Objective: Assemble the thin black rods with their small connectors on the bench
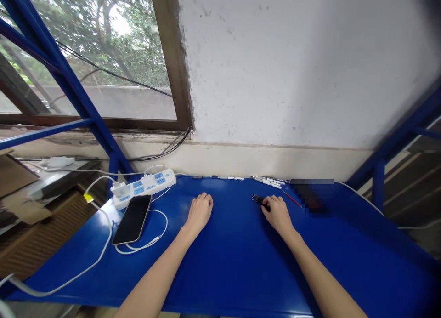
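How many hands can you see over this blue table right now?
2. The left hand is over the blue table, right of the phone; the right hand holds a pale-tipped dark bundle. No other hands show.

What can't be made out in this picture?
In the head view:
Gripped end of the black, pale-tipped object: covered by the right hand.
Underside of the left hand: hidden by its own back.
Dark elongated item, back right: blurred by pixelation.
Lettering, if any, on the slim white pen-like sticks: too small.
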Tool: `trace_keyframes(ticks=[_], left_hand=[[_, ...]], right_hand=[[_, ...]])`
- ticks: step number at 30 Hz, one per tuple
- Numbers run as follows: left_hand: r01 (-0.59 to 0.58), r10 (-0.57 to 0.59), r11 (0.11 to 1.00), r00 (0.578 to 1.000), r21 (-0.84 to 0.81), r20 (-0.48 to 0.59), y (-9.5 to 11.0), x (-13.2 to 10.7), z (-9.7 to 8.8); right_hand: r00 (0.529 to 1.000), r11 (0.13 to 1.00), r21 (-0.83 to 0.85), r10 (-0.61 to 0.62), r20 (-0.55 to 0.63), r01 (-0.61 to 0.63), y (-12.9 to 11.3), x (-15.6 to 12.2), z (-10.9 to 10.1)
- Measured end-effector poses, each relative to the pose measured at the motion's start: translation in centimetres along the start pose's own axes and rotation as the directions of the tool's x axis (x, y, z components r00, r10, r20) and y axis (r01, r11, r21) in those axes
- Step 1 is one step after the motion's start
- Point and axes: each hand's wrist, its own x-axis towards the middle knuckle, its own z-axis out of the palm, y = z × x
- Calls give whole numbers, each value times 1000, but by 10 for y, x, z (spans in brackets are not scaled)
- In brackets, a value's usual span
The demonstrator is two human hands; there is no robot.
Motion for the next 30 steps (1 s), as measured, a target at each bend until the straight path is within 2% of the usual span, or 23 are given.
trace_keyframes(ticks=[6, 9, 11, 16, 20, 24, 27, 30], left_hand=[[-68, 58, 959, 997, -277, -45, 7, -1, 6], [-86, 77, 906, 996, -415, -39, 12, -1, 7], [-100, 85, 856, 995, -507, -51, 17, -2, 6], [-109, 59, 747, 993, -656, -99, 23, -1, 4], [-35, -2, 631, 999, -775, -46, 22, 1, 10], [61, -26, 448, 998, -892, 55, 22, 3, 16], [107, -37, 345, 994, -933, 100, 25, 2, 15], [146, -46, 278, 989, -950, 139, 27, 1, 12]], right_hand=[[1000, 997, 73, -21, -7, 22, 3, 1, 4], [999, 973, 230, -30, 29, 22, -1, 2, -1], [996, 918, 395, -11, 92, -27, -7, 2, -6], [969, 628, 757, -16, 247, -182, -26, 2, -16], [928, 366, 863, 7, 373, -349, -34, 2, -17], [901, 116, 894, 9, 434, -432, -37, 1, -18], [883, 7, 884, -34, 467, -467, -37, 0, -20], [875, -33, 875, -59, 481, -483, -37, -1, -21]])
